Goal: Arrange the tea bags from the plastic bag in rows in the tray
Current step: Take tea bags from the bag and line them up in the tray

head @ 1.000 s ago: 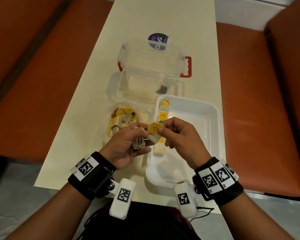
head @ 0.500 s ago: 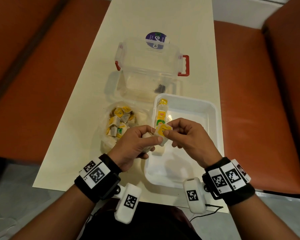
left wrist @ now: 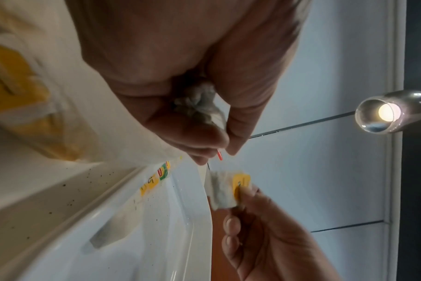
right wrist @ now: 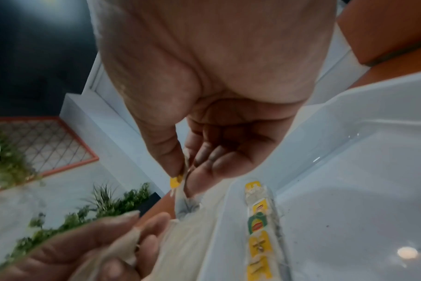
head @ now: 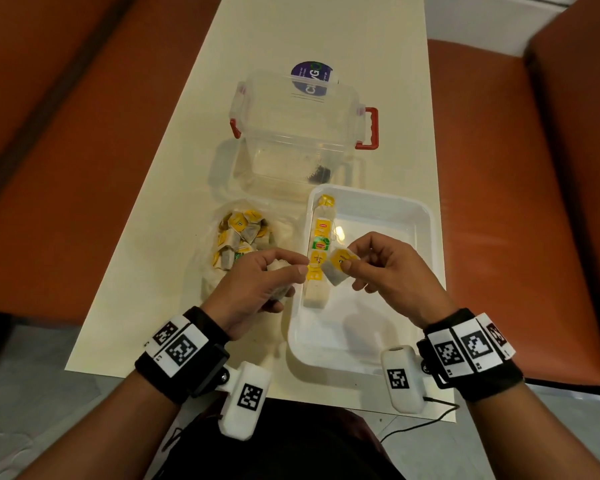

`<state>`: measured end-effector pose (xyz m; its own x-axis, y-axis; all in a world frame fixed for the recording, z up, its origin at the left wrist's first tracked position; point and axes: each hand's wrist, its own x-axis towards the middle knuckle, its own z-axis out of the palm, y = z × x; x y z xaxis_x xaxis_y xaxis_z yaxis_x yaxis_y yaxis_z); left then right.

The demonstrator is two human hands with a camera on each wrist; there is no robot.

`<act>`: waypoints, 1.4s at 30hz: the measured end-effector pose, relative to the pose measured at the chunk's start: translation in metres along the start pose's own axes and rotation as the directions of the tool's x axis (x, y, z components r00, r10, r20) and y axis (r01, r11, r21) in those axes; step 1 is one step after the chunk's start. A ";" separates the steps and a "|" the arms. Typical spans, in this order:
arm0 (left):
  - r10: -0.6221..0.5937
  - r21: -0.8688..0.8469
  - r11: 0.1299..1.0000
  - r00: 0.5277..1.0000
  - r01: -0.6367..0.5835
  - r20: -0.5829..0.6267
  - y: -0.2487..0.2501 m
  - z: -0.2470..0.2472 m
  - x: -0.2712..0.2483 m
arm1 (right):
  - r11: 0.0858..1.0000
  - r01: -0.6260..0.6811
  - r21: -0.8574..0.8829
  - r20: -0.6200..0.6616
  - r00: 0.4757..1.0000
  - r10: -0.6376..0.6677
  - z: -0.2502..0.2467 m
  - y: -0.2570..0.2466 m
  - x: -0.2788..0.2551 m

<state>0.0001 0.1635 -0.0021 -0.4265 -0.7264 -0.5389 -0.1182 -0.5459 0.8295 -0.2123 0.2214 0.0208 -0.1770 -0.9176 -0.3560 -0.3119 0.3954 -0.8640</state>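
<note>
My right hand (head: 352, 268) pinches a tea bag with a yellow tag (head: 338, 266) just above the left part of the white tray (head: 388, 341). The same tea bag (left wrist: 225, 188) shows in the left wrist view, and its yellow tag (right wrist: 176, 180) peeks out between thumb and finger in the right wrist view. My left hand (head: 274, 278) grips a bunch of other tea bags (left wrist: 199, 102) in its curled fingers beside the tray's left rim. A column of tea bags (head: 318, 251) lies along the tray's left side. The clear plastic bag (head: 238, 237) with several tea bags rests left of the tray.
A clear plastic box with red latches (head: 298, 133) stands right behind the tray and bag, with a purple-labelled lid (head: 310, 77) behind it. The cream table (head: 160, 271) is narrow, with orange benches (head: 499, 202) on both sides. The tray's right part is bare.
My hands, which held one tea bag together, have drawn apart. The right hand has carried that tea bag a little rightward over the tray, while the left keeps its bunch.
</note>
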 end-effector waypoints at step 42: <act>-0.042 -0.126 0.991 0.998 0.036 -0.046 0.003 -0.015 -0.005 | 0.813 -0.191 -0.551 0.140 0.939 0.315 0.048 0.030 0.043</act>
<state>0.0150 0.1591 0.0007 -0.3795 -0.7210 -0.5798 -0.0198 -0.6202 0.7842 -0.1842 0.1920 -0.0376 -0.1339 -0.7427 -0.6560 -0.7338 0.5193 -0.4381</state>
